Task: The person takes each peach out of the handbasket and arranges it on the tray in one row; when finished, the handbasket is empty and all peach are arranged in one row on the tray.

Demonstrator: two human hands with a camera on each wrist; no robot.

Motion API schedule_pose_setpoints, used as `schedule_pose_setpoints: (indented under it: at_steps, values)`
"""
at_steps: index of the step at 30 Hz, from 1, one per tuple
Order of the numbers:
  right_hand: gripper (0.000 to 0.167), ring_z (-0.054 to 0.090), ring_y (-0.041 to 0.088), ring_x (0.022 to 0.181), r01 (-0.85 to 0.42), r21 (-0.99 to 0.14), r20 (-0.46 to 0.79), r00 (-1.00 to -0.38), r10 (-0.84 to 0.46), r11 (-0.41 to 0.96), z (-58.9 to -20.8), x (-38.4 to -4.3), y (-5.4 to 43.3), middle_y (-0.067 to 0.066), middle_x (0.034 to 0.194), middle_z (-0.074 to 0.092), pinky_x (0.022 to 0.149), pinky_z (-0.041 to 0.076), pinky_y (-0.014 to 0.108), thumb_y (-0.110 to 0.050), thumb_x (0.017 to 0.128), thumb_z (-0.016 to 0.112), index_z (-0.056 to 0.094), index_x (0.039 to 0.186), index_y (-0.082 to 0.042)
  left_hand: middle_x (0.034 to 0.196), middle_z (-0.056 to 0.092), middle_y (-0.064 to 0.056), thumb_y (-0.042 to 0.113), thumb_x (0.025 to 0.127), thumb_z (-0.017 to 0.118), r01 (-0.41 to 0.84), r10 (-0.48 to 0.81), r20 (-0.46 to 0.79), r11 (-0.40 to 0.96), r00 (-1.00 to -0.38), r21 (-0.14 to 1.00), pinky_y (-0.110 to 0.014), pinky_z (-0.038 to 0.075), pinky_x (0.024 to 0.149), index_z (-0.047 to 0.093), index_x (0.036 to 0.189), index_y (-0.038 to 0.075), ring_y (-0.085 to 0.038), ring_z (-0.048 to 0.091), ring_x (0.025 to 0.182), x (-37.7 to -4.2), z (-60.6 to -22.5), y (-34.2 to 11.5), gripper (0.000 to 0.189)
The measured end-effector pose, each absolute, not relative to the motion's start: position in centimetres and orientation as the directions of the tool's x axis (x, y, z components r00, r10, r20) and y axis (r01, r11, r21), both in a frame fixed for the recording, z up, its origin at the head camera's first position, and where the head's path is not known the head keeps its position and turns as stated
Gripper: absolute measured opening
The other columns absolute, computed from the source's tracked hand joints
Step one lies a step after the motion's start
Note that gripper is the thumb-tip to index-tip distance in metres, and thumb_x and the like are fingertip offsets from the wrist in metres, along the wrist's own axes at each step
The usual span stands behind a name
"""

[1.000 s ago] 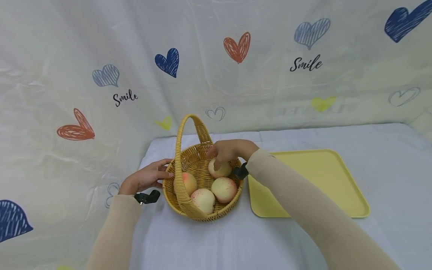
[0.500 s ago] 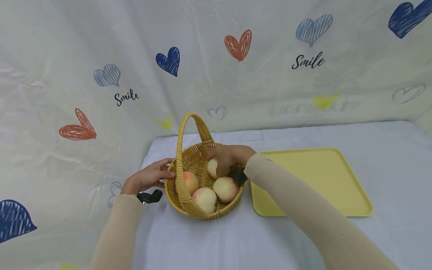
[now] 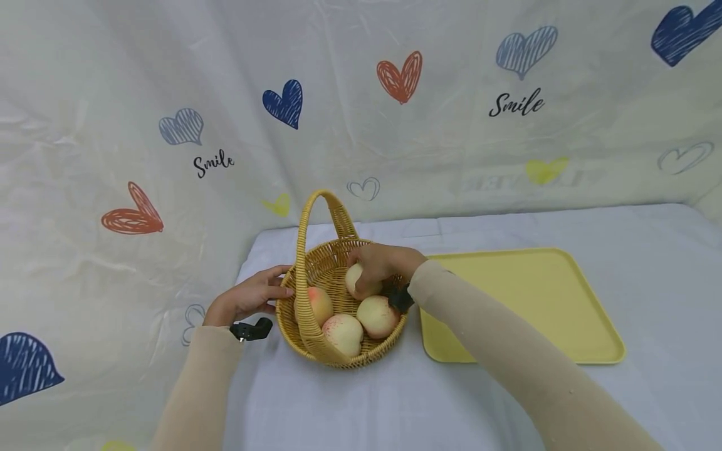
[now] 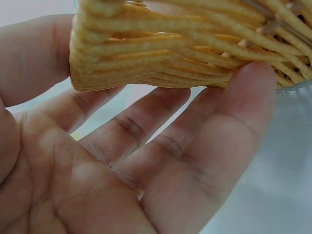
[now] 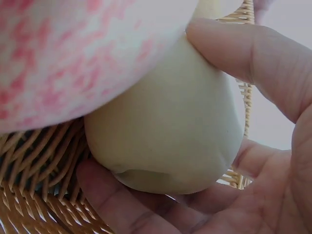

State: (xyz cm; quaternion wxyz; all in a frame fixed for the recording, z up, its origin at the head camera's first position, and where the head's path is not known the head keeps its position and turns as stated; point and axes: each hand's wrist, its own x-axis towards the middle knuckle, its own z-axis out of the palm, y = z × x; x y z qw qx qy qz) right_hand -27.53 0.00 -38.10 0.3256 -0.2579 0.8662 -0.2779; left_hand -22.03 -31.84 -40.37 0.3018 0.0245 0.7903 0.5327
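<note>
A yellow wicker basket (image 3: 323,258) with a tall arched handle stands on the white cloth, holding pale peaches with pink blush. My left hand (image 3: 248,295) holds the basket's left side; in the left wrist view, its thumb and fingers meet the woven wall (image 4: 170,53). Inside the basket, my right hand (image 3: 380,264) grips the rear peach (image 3: 354,280), partly hidden by the fingers. The right wrist view has thumb and fingers around this pale peach (image 5: 165,126), while a speckled peach (image 5: 73,58) fills the upper left. Three other peaches, including a front one (image 3: 343,334), lie in the basket.
A shallow yellow tray (image 3: 524,300) lies right of the basket, partly covered by the right sleeve (image 3: 496,338). Behind the table hangs a white curtain (image 3: 440,144) printed with hearts. The arched handle (image 3: 304,275) rises across the basket's left part.
My right hand has come down lower over the rear peach and closed around it. The left hand keeps its place on the basket. The whole view has shifted slightly.
</note>
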Motion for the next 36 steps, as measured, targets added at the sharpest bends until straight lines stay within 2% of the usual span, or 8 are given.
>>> schedule_pose_setpoints:
  at_steps: [2,7,9,13,21,28,36]
  values:
    - [0.05,0.06,0.022,0.102,-0.264,-0.647,-0.419,-0.661,-0.623,0.715,-38.1,-27.5,0.1,0.002,0.113,0.065,0.086,0.05,0.038,-0.023,0.081,0.083,0.061,0.126,-0.02,0.138,0.06,-0.02,0.014,0.104,0.061,-0.283,0.361,-0.452,0.433,-0.816,0.856,-0.049,0.06,0.088,0.029,0.163,0.011,-0.026,0.069,0.109,-22.1,-40.4,-31.8,0.068]
    - [0.066,0.059,0.022,0.107,-0.266,-0.649,-0.403,-0.674,-0.618,0.713,-38.0,-27.4,0.2,0.002,0.12,0.063,0.091,0.05,0.039,-0.026,0.08,0.081,0.06,0.141,-0.018,0.136,0.061,-0.02,0.013,0.104,0.061,-0.285,0.357,-0.455,0.437,-0.816,0.853,-0.049,0.06,0.087,0.03,0.163,0.01,-0.026,0.069,0.107,-22.1,-40.4,-31.7,0.066]
    - [0.063,0.06,0.022,0.106,-0.261,-0.662,-0.395,-0.675,-0.623,0.703,-38.0,-27.4,0.4,0.002,0.119,0.063,0.09,0.051,0.038,-0.026,0.08,0.08,0.06,0.139,-0.017,0.136,0.061,-0.02,0.013,0.104,0.061,-0.286,0.354,-0.456,0.437,-0.816,0.853,-0.048,0.06,0.086,0.03,0.163,0.01,-0.025,0.069,0.107,-22.1,-40.4,-31.7,0.066]
    - [0.049,0.062,0.022,0.101,-0.266,-0.691,-0.372,-0.667,-0.646,0.672,-37.9,-27.4,0.7,0.005,0.114,0.065,0.086,0.053,0.036,-0.023,0.081,0.079,0.061,0.126,-0.015,0.137,0.061,-0.019,0.013,0.104,0.061,-0.29,0.354,-0.459,0.437,-0.815,0.851,-0.048,0.06,0.086,0.029,0.163,0.01,-0.025,0.069,0.107,-22.1,-40.3,-31.6,0.067]
    - [0.069,0.061,0.021,0.11,-0.334,-0.677,-0.317,-0.671,-0.67,0.656,-37.4,-27.7,1.4,0.004,0.124,0.065,0.095,0.051,0.036,-0.028,0.081,0.079,0.059,0.145,-0.013,0.137,0.06,-0.02,0.014,0.104,0.061,-0.297,0.349,-0.464,0.437,-0.814,0.849,-0.048,0.061,0.086,0.03,0.162,0.009,-0.025,0.069,0.106,-22.0,-40.2,-31.6,0.067]
    - [0.06,0.063,0.021,0.106,-0.345,-0.716,-0.253,-0.682,-0.686,0.607,-37.0,-27.7,2.1,0.006,0.122,0.067,0.092,0.052,0.035,-0.026,0.081,0.08,0.063,0.137,-0.011,0.136,0.061,-0.02,0.014,0.103,0.062,-0.296,0.34,-0.466,0.446,-0.817,0.845,-0.047,0.061,0.085,0.028,0.163,0.008,-0.024,0.069,0.105,-21.9,-40.2,-31.7,0.068]
    - [0.059,0.064,0.021,0.103,-0.307,-0.778,-0.196,-0.71,-0.677,0.548,-36.6,-27.5,3.5,0.004,0.119,0.069,0.09,0.052,0.037,-0.03,0.083,0.082,0.065,0.137,-0.013,0.137,0.061,-0.02,0.015,0.104,0.061,-0.295,0.333,-0.47,0.459,-0.817,0.838,-0.047,0.061,0.086,0.026,0.164,0.009,-0.025,0.069,0.106,-21.8,-40.0,-31.5,0.07]
